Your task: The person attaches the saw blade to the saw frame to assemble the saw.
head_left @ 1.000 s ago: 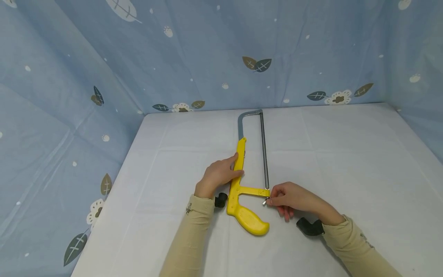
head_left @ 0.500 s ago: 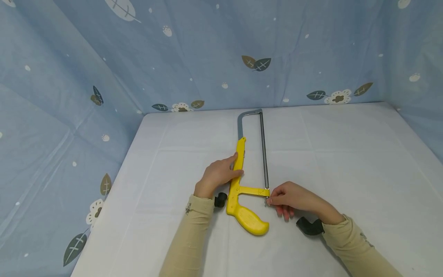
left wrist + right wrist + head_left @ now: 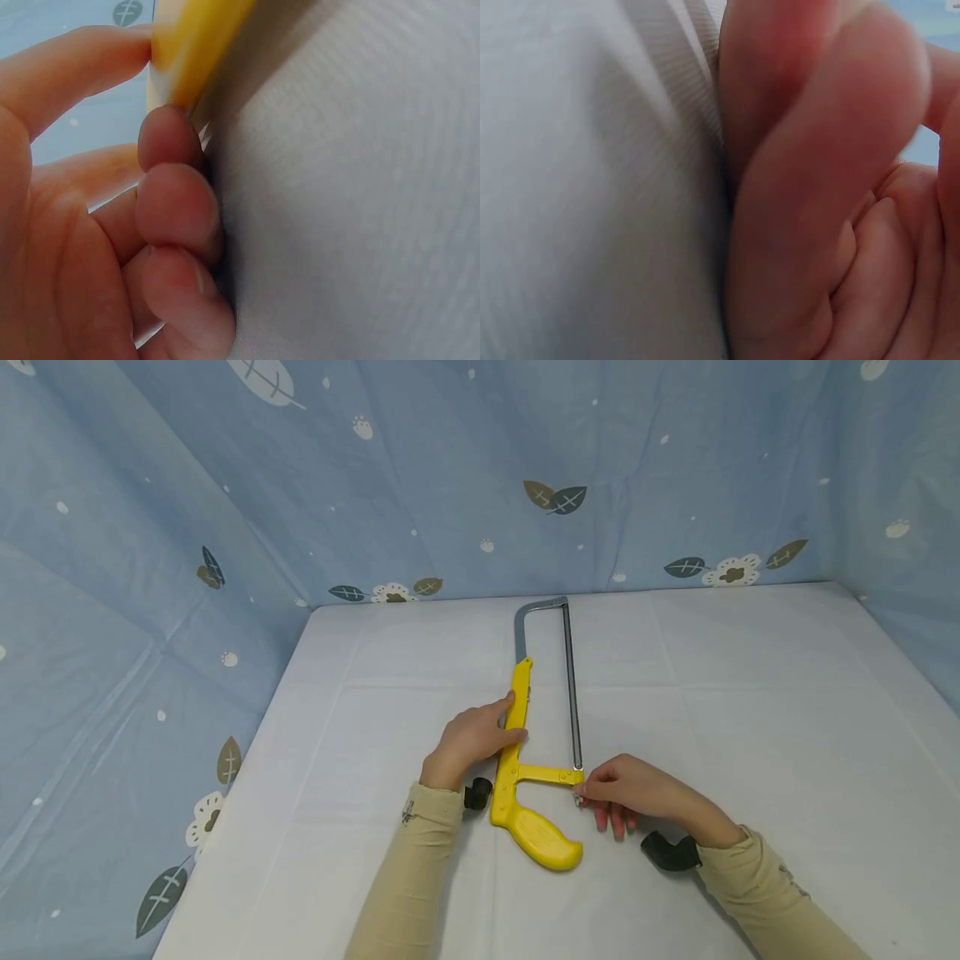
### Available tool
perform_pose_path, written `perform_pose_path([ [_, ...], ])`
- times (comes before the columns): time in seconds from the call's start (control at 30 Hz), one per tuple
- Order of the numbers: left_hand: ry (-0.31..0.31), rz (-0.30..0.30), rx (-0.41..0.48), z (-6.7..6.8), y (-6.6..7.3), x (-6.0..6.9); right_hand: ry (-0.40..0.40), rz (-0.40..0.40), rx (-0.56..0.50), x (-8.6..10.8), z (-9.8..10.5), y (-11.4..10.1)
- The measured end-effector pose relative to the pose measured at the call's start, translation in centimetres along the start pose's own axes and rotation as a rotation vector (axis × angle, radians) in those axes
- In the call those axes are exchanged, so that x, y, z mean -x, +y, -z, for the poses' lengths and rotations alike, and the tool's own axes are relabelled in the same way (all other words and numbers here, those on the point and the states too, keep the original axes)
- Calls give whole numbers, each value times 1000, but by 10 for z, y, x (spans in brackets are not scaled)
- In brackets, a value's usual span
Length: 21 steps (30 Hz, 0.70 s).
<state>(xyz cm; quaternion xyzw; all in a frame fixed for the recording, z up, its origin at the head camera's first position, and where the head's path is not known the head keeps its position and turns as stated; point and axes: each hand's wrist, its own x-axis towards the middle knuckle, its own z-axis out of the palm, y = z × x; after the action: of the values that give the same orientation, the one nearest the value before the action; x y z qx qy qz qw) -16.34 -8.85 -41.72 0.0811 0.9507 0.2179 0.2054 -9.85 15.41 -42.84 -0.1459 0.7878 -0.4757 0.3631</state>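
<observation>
A hacksaw (image 3: 517,718) with a yellow frame and handle lies flat on the white cloth, its grey front bow pointing away from me. The dark blade bar (image 3: 573,685) runs down its right side to a yellow cross arm. My left hand (image 3: 472,737) grips the yellow frame between thumb and fingers; in the left wrist view its other fingertips (image 3: 176,206) are curled against the cloth. At the near end of the blade, my right hand (image 3: 637,789) pinches a small metal wing nut (image 3: 578,800), partly covered by the fingers. The right wrist view shows only curled fingers (image 3: 810,202) on the cloth.
A white cloth (image 3: 750,710) covers the table. A blue patterned curtain (image 3: 465,468) hangs behind it and along both sides. Dark wrist camera mounts (image 3: 670,852) sit under both wrists, close to the table.
My right thumb and fingers have shifted slightly at the wing nut, and the nut's angle has changed. My left hand and the hacksaw stay in place.
</observation>
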Motion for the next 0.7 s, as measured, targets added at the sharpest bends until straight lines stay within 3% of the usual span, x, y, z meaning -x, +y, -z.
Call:
perform_pose_path([
  [0.7,-5,1,0,2,2,2,10,-9,18,3,0,-2],
])
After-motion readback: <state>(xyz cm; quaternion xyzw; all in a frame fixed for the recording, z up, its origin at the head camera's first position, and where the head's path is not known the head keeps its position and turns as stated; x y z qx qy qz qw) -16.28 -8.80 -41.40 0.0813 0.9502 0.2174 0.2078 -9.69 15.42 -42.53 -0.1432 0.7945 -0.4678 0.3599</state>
